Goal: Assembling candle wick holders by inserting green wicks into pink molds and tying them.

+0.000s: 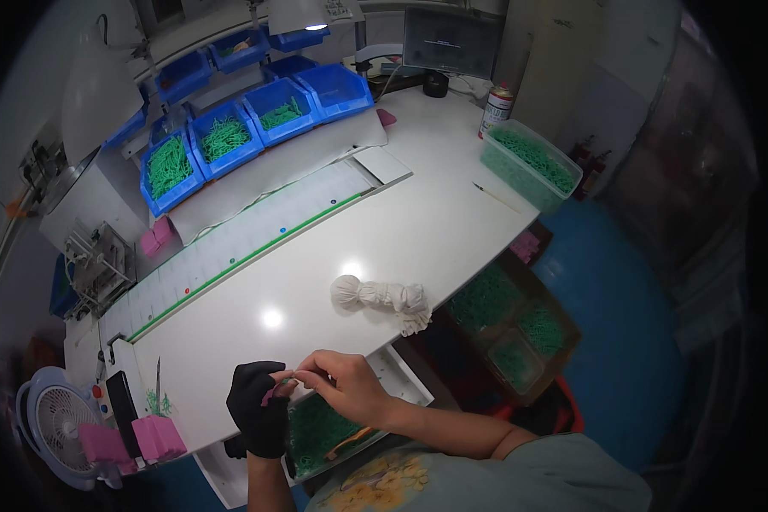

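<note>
My left hand wears a black glove with some fingertips bare. My right hand is bare, and its thumb and forefinger meet the left fingertips in a pinch. A small bit of green shows between the fingers, too small to make out. Just under both hands, a tray of green string-like pieces sits in the pulled-out drawer; an orange-yellow strip lies across it. Ahead of the hands, a bundled whitish cloth rests on the white table.
Blue bins with green pieces stand at the back, behind a green-edged strip. A clear tub, spray can and thin pointed tool lie right. A fan and pink blocks are left; a cardboard box stands below.
</note>
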`<state>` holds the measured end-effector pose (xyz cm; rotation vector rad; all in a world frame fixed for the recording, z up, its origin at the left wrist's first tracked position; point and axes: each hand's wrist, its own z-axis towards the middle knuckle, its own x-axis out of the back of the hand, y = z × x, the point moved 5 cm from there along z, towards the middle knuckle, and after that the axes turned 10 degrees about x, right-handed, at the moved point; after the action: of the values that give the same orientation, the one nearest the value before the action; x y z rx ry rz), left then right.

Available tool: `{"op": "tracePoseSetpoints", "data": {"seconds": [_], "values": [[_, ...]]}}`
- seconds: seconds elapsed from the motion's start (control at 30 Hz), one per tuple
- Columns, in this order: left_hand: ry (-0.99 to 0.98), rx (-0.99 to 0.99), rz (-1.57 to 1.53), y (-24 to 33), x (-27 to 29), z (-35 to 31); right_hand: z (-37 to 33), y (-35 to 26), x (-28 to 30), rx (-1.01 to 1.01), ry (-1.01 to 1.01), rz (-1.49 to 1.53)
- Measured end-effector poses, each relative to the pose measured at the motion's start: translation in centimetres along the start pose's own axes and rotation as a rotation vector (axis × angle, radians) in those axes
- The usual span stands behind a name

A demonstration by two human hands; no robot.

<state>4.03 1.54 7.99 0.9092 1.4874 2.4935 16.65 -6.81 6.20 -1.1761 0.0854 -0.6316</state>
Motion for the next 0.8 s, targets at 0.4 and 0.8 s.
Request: {"op": "tracePoseSetpoints", "data": {"seconds": [0.4,0.8], "values": [[0.007,0.132,-0.263,-1.6,0.3,-0.3,-1.5,0.1,1.9,0.108,-0.157,-0.196],[0.039,0.072,-0.1,-3.1,4.3,-5.7,1.3,-1.7,-0.9,0.058,-0.452,-0.232]]}}
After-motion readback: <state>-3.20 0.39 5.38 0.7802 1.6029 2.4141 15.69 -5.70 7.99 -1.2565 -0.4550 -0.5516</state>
